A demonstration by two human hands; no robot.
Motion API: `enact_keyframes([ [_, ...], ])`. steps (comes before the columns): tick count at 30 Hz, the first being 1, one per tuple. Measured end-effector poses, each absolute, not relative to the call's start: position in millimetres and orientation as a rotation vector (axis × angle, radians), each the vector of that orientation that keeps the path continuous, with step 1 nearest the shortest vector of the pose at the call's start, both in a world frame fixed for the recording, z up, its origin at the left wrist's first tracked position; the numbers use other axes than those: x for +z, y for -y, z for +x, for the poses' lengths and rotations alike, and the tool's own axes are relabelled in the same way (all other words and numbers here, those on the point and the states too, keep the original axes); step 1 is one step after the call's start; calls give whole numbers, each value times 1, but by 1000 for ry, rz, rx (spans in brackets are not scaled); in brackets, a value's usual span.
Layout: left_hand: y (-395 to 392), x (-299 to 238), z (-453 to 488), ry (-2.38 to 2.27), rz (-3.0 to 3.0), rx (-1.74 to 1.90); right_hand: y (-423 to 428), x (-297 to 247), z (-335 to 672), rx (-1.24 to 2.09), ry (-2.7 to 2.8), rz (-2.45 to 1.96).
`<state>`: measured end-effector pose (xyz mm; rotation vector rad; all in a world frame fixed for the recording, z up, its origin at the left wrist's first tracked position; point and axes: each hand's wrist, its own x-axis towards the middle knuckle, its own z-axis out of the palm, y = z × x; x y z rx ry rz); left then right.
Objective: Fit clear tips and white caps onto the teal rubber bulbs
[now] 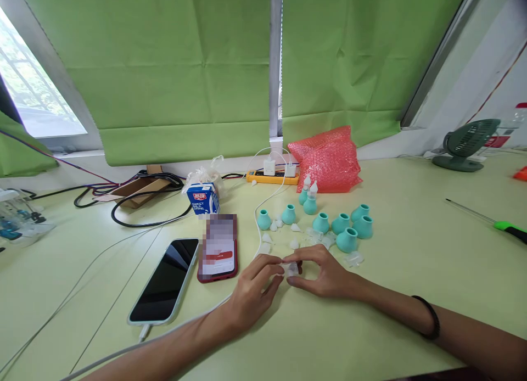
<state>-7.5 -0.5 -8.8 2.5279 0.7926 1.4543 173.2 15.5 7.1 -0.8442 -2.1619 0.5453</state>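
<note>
Both hands meet over the table around a small clear plastic piece [290, 269]. My left hand [257, 285] pinches its left side, fingertips pressed together. From the other side, my right hand [323, 271] grips it between thumb and fingers; its exact shape is partly covered. Just beyond the hands stand several turquoise flared cups [346, 240] with open tops. Two turquoise cups [310, 204] at the back carry white pointed tips. Small white tips [294, 244] and clear plastic pieces [354, 258] lie scattered between the cups and my hands.
Left of my hands lie a dark-screened phone [164, 282] on a cable and a red-cased phone [228, 246]. Behind are a blue milk carton [203, 199], an orange power strip [257, 177] and a red bubble-wrap bag [329, 161]. A screwdriver [508, 227] and fan [469, 142] are at right.
</note>
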Motion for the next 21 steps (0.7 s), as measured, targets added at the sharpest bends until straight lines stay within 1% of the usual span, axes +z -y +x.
enact_keyframes([
  [2,0,-10,-8,-784,2541,1444,-17,6,173,558,2146,-822],
  [7,0,-10,-7,-772,2575,1450,-18,8,172,743,2148,-767],
  [12,0,-9,-6,-706,2599,1489,-18,10,171,838,2119,-784],
  [21,0,-11,-7,-693,2575,1528,-15,3,171,679,2042,-786],
])
